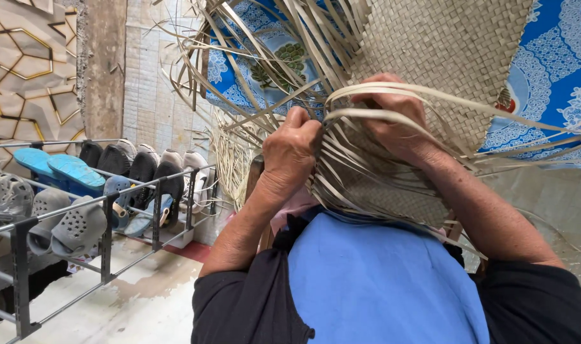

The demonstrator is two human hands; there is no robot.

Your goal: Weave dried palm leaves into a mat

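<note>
Both hands, left hand (291,150) and right hand (392,118), pinch loose strips (360,159) of a woven palm mat (443,51), fingers clamped to hold the weave taut

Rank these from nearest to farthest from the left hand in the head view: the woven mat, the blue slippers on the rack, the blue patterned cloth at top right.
1. Woven mat: its loose strips are in the left hand, just to its right.
2. Blue patterned cloth: far up on the right, behind the mat.
3. Blue slippers: far left, on the metal shoe rack.
</note>
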